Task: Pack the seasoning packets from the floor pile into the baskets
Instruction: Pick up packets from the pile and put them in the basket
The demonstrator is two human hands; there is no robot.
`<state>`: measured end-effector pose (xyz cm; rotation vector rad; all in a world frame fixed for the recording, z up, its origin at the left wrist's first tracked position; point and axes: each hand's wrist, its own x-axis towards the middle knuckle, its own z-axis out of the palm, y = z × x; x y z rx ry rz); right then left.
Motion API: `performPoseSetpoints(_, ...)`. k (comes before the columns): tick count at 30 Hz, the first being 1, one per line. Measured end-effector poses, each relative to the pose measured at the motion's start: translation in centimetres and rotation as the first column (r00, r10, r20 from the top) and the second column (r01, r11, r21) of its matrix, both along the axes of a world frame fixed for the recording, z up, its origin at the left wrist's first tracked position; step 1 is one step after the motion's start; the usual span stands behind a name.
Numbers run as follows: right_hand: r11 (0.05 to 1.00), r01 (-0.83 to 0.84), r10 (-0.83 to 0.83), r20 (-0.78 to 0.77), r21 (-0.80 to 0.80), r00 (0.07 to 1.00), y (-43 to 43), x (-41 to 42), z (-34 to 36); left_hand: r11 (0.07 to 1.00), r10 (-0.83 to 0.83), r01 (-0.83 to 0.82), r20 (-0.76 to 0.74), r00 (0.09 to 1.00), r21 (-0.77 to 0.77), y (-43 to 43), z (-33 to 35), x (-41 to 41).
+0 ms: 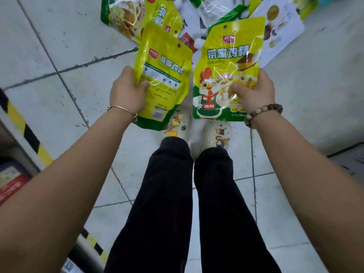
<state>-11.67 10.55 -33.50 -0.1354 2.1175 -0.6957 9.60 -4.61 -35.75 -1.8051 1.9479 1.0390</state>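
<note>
Yellow and green, two seasoning packets hang above the tiled floor [59, 62], the back-side packet [163, 75] gripped by the curled fingers [144, 84] of the left hand [128, 93], the rooster packet [222, 75] pinched by the right hand [256, 93], with the pile [197, 14] lying near behind them.

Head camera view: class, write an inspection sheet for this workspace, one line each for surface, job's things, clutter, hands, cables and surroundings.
Surface: tiled floor, pale grey with dark specks.
Job's things: back-facing packet in the left hand; chicken-front packet in the right hand; floor pile of more packets ahead; no basket in view.
Clutter: nothing seen.
Hands: each grips its packet at a side edge, thumb on the face.
Cables: nothing seen.
Surroundings: yellow-and-black striped edge at the left; the person's decorated pale shoes under the held packets.
</note>
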Motion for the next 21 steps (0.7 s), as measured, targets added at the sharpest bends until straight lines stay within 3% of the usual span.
performPoseSetpoints(6, 0.990, 0.136, -0.137, -0.034, -0.041, 0.990, 1.6, -0.2, 8.0, 0.984, 0.172, -0.175, -0.217, 0.961, 0.005, 1.0, 7.4, -2.6)
performPoseSetpoints(17, 0.903, 0.407, -0.425, -0.156, -0.136, 0.892, 9.1, -2.0, 19.4, 0.993, 0.089, -0.109, -0.350, 0.933, -0.038, 4.4, 17.8, -8.9)
performPoseSetpoints(21, 0.858, 0.499, -0.514, -0.210, -0.127, 0.831, 14.3, -3.8, 21.0, 0.999, -0.018, 0.005, -0.365, 0.931, -0.036, 8.1, 19.1, -12.0)
